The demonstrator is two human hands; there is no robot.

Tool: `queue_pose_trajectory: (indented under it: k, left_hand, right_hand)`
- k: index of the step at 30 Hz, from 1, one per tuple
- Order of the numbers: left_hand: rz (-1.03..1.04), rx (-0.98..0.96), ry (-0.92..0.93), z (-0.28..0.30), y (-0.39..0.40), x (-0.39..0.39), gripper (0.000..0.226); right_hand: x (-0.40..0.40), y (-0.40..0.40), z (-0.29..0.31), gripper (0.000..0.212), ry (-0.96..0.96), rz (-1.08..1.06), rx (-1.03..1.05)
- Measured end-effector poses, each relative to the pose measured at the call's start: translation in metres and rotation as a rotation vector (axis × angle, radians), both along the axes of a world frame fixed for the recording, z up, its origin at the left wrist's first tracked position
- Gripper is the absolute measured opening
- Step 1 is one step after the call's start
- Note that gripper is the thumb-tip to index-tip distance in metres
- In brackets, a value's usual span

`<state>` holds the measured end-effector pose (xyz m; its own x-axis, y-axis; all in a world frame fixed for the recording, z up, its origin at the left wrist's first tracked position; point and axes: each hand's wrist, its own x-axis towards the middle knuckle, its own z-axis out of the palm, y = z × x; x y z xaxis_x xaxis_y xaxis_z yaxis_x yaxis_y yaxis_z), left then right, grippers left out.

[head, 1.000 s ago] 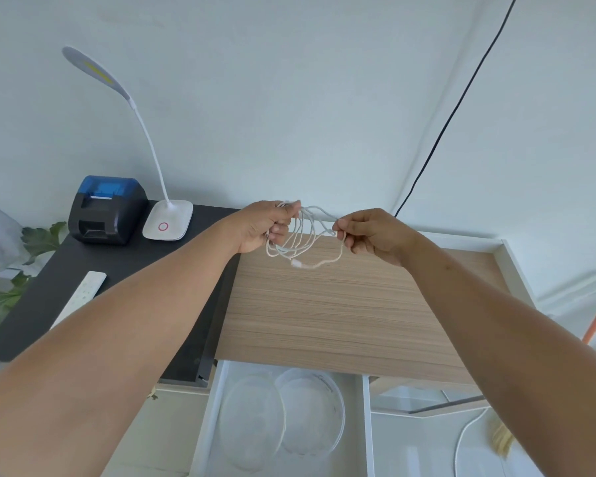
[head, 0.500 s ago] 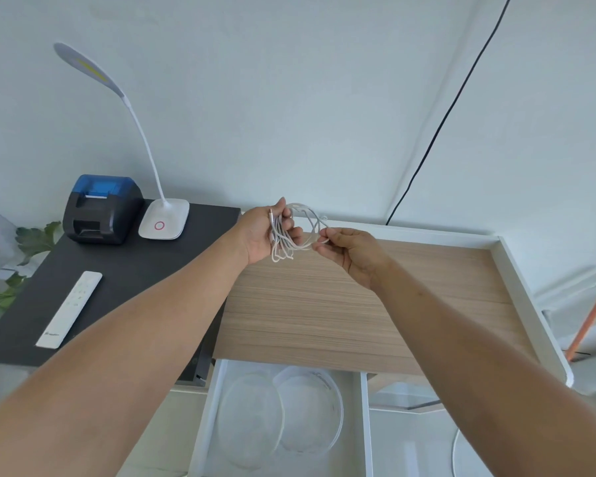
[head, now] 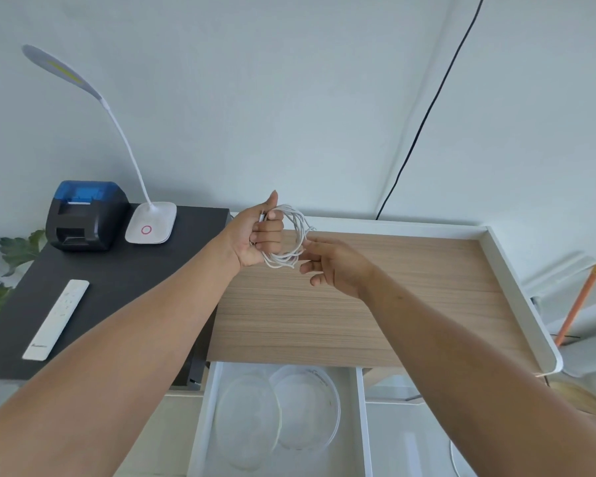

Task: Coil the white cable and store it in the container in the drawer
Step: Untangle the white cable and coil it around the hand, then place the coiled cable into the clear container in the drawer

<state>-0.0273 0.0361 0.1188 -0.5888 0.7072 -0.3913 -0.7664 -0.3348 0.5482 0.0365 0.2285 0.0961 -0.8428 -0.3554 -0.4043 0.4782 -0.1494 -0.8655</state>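
This looks like a small office or home work corner. A black receipt printer [head: 85, 215] with a blue lid and a white desk lamp [head: 150, 222] stand on a dark side table [head: 117, 287], beside a wood-topped desk [head: 393, 304] with an open white drawer [head: 360, 425] against plain pale walls.
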Motion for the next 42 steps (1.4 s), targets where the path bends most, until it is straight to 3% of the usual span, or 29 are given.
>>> queue_pose_trajectory:
  k: [5,9,15,20,27,33,38,42]
  left_hand:
    - [0.032,-0.098,-0.026,-0.005,0.000,-0.001,0.056]
    - [0.187,-0.336,-0.073,-0.012,0.001,-0.001,0.055]
    - [0.215,-0.594,-0.019,-0.024,0.006,0.003,0.061]
    - [0.208,-0.659,-0.003,-0.037,0.017,0.013,0.060]
    - [0.140,-0.511,0.091,-0.061,0.029,0.046,0.046]
    - [0.122,-0.608,0.152,-0.087,0.032,0.087,0.029]
    - [0.150,-0.868,0.350,-0.103,0.030,0.128,0.025]
    - [0.177,-1.075,0.387,-0.128,0.036,0.174,0.024]
  right_hand:
    - [-0.004,0.001,0.000,0.025,-0.056,-0.023,-0.126]
    - [-0.008,-0.001,0.002,0.025,-0.035,-0.013,-0.134]
    - [-0.011,-0.007,-0.005,0.021,0.076,-0.028,0.181]
    - [-0.004,-0.004,-0.024,0.013,0.030,-0.183,0.309]
    - [0.030,0.009,-0.043,0.008,-0.109,-0.368,0.332]
    - [0.064,0.013,-0.063,0.006,-0.202,-0.433,0.334]
    - [0.081,0.015,-0.077,0.010,-0.189,-0.257,0.460]
    - [0.095,0.023,-0.086,0.015,-0.121,0.112,0.716]
